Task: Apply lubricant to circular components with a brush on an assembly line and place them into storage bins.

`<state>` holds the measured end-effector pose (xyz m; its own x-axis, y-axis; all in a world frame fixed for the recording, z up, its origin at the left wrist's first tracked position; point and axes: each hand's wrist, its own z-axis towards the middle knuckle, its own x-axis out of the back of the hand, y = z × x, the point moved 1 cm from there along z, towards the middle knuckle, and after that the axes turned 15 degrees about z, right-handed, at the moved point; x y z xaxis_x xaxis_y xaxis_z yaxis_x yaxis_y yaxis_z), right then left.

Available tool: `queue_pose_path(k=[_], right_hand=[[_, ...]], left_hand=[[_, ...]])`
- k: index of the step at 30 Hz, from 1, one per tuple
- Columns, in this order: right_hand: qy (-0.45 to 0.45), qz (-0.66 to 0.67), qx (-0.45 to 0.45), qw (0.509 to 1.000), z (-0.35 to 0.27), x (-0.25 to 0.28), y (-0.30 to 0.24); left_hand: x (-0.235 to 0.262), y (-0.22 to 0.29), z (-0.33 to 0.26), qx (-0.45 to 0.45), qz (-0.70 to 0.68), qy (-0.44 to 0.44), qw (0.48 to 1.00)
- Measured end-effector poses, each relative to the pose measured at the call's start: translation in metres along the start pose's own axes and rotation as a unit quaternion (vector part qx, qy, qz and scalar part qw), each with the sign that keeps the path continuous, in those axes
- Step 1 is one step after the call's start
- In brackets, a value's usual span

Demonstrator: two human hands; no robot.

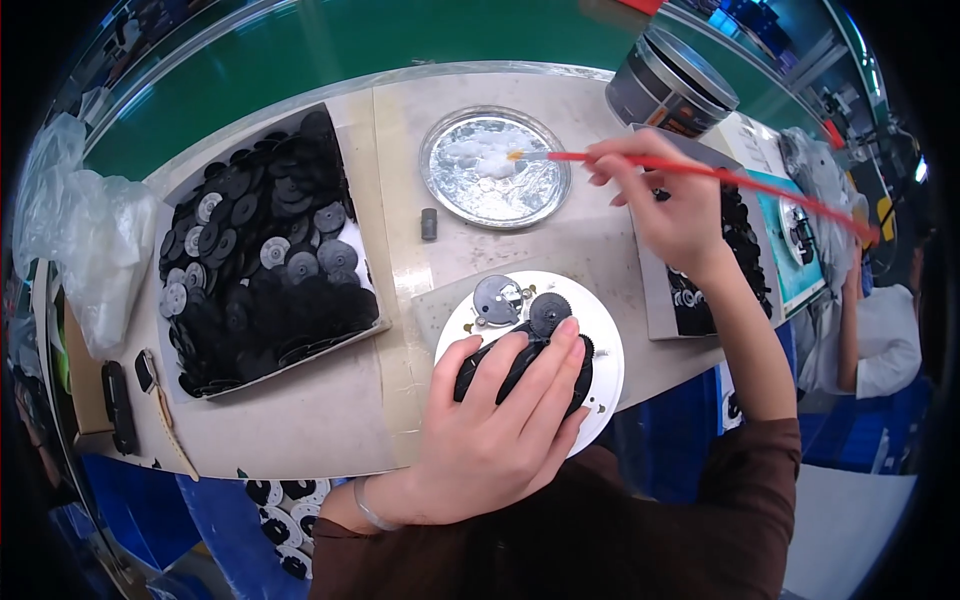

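Note:
My right hand (660, 195) is closed round a thin red-handled paintbrush (740, 180). The bristle end of the brush touches white paste (490, 160) on a round silver lid (440, 195). Closer to me, my left hand (505, 415) lies over black toothed gears, its fingers curled against them. These gears sit on a round white plate (607, 350). Beyond my fingertips a dark gear (549, 314) and a grey round motor-like part (497, 298) show on the same plate. My palm and fingers hide part of the gears underneath.
On the left stands a box (375, 325) heaped with black and grey gears. A second box (655, 310) of dark parts is under my right forearm. A dark can (670, 85), a small grey cylinder (429, 224), a watch (158, 400) and plastic bags (105, 235) lie around.

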<state>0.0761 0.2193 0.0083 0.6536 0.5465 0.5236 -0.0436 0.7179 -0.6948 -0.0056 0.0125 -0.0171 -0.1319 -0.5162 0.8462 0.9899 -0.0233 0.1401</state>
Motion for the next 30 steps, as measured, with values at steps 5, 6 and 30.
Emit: queue_pose_path(k=[5, 6, 30], right_hand=[[0.146, 0.198, -0.145, 0.958, 0.004, 0.018, 0.012], [0.172, 0.238, -0.206, 0.933, 0.003, 0.020, 0.013], [0.009, 0.221, 0.014, 0.975, -0.079, 0.025, -0.051]], left_hand=[[0.001, 0.001, 0.001, -0.004, 0.002, -0.002, 1.000], [0.000, 0.001, 0.001, -0.003, 0.001, 0.002, 1.000], [-0.002, 0.006, 0.001, 0.013, 0.033, 0.041, 0.999]])
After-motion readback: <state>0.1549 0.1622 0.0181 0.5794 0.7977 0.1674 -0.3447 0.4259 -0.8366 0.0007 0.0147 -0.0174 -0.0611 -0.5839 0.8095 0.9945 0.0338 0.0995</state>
